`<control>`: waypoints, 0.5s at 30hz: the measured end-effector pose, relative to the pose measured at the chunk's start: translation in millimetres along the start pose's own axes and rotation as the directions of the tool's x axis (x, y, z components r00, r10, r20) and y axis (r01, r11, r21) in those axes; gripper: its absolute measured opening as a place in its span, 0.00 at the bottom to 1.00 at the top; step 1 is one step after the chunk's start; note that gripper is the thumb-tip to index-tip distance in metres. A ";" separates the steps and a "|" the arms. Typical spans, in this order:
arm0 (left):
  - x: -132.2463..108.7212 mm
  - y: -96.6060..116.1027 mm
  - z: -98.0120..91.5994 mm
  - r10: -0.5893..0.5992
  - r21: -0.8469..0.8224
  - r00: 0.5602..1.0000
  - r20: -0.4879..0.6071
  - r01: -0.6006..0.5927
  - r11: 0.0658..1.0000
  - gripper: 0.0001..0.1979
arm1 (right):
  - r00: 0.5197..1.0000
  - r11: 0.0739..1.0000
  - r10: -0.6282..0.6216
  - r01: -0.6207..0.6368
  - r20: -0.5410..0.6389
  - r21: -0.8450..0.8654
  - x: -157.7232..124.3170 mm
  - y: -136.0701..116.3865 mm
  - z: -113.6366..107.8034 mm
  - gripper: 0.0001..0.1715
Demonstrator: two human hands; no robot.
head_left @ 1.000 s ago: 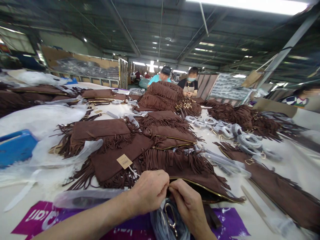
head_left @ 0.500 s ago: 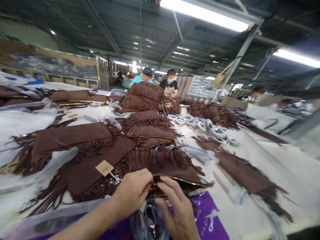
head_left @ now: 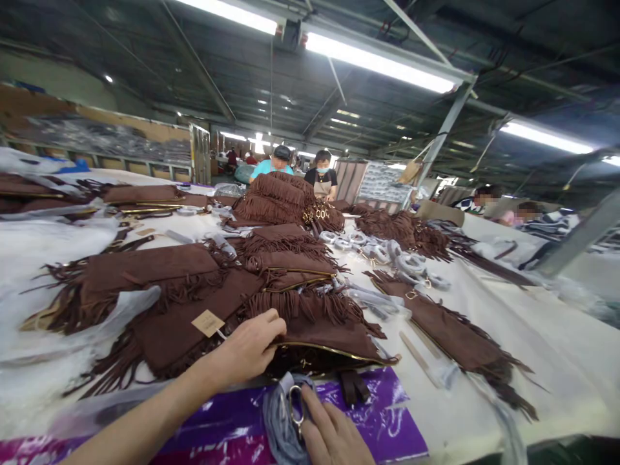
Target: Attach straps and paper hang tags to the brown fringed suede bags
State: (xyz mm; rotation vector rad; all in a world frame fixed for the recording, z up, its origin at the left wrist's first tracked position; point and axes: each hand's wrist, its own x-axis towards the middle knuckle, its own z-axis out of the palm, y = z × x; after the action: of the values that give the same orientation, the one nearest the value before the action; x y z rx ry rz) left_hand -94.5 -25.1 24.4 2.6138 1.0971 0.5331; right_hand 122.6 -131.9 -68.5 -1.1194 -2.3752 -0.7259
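My left hand (head_left: 252, 345) curls at lower centre, forearm (head_left: 155, 420) slanting from lower left; my right hand (head_left: 336, 436), bottom centre, seems loosely bent.

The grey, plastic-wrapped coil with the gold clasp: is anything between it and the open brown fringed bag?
Nothing visible. The coil lies on the glossy purple plastic sheet, right beside the bag. The left hand grips the bag; the right hand touches the coil.

- Near middle of bench (head_left: 557, 361): nearest bag (head_left: 334, 332).
- Before it: wrapped coil (head_left: 276, 423), on plastic sheet (head_left: 397, 413).
- Left: tagged bag (head_left: 181, 316).
- Right, apart: long bag (head_left: 450, 329).
- Well behind: bag pile (head_left: 276, 197).
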 end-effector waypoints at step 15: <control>-1.9 11.2 7.6 0.104 -0.129 0.991 -0.089 -0.115 0.985 0.09 | 0.904 0.903 0.424 -0.426 0.047 0.049 58.7 38.2 28.6 0.17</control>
State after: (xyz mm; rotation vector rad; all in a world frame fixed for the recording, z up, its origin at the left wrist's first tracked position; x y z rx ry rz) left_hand -85.4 -34.8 21.3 2.5662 0.9101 0.7185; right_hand 114.1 -59.8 -47.1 -1.5654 -2.0510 -0.4806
